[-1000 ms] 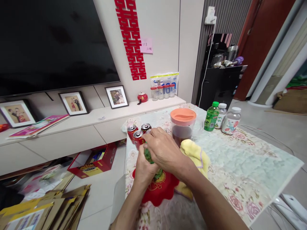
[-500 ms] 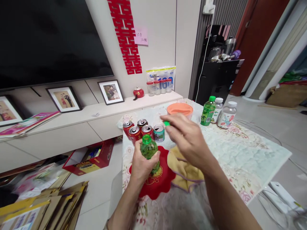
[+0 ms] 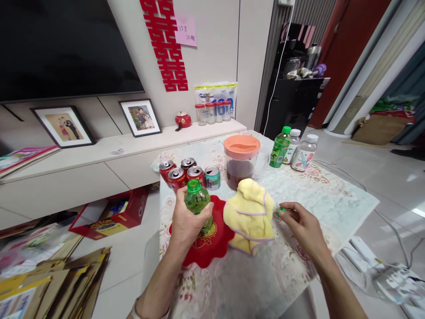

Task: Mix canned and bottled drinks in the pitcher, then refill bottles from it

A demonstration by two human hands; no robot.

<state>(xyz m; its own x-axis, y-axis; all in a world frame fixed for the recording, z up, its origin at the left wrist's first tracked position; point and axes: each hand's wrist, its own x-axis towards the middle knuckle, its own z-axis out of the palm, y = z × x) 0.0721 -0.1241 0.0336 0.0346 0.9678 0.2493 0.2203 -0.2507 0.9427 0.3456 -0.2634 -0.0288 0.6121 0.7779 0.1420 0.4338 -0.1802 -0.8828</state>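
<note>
My left hand (image 3: 191, 217) is wrapped round a green plastic bottle (image 3: 197, 199) with its mouth uncovered, held over a red scalloped mat (image 3: 212, 248). A small green bottle cap (image 3: 281, 212) is pinched in the fingers of my right hand (image 3: 300, 223), low over the tablecloth on the right. Between the hands lies a crumpled yellow cloth (image 3: 250, 217) with purple edging, partly on the mat. Behind it stands a clear pitcher (image 3: 241, 170) of dark liquid under an orange lid. Several red drink cans (image 3: 177, 177) and a teal can (image 3: 212, 178) stand just beyond the bottle.
At the table's far right are a capped green bottle (image 3: 280, 148) and two white-capped bottles (image 3: 304, 153). Glass jars (image 3: 212, 114) and a red pot (image 3: 183, 119) line the low cabinet. A red box (image 3: 111, 215) and flattened cardboard (image 3: 66, 274) lie on the floor at left.
My right hand has moved right and down with the cap, away from above the bottle, uncovering the cloth and pitcher. My left hand still holds the bottle. The view has shifted slightly.
</note>
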